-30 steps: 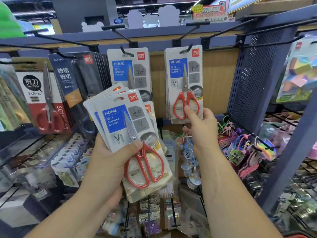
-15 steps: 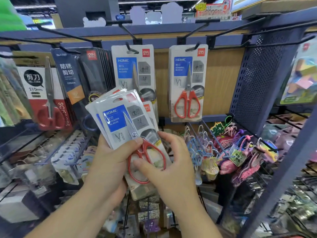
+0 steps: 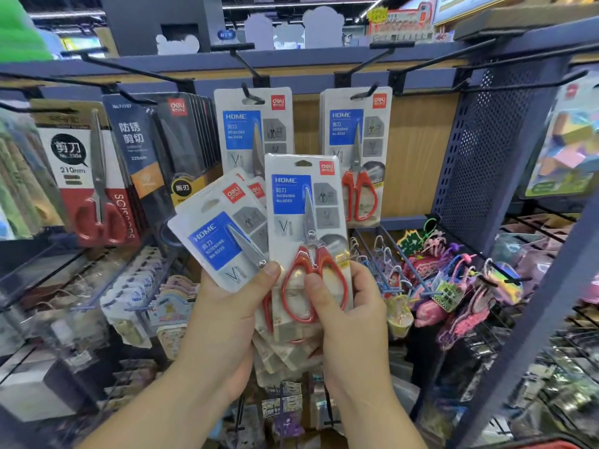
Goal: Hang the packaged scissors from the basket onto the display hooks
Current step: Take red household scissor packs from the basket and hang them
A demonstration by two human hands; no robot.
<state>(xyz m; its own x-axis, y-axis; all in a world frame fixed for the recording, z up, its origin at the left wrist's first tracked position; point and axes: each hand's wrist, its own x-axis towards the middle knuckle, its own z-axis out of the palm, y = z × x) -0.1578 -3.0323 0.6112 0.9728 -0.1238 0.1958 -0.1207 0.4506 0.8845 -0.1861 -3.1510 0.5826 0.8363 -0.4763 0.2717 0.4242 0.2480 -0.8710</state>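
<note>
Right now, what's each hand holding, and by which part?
Right hand pinches one upright carded pack of red-handled scissors at its lower end, thumb on the handles. Left hand grips a fanned stack of such packs near their bottoms.

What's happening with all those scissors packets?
A person is putting scissors out in a shop. Their left hand holds a fanned bunch of scissor packs, and their right hand pinches one red-handled pack upright in front of that bunch. That pack is not on a hook yet. Behind it, matching packs already hang on the display hooks.
</note>
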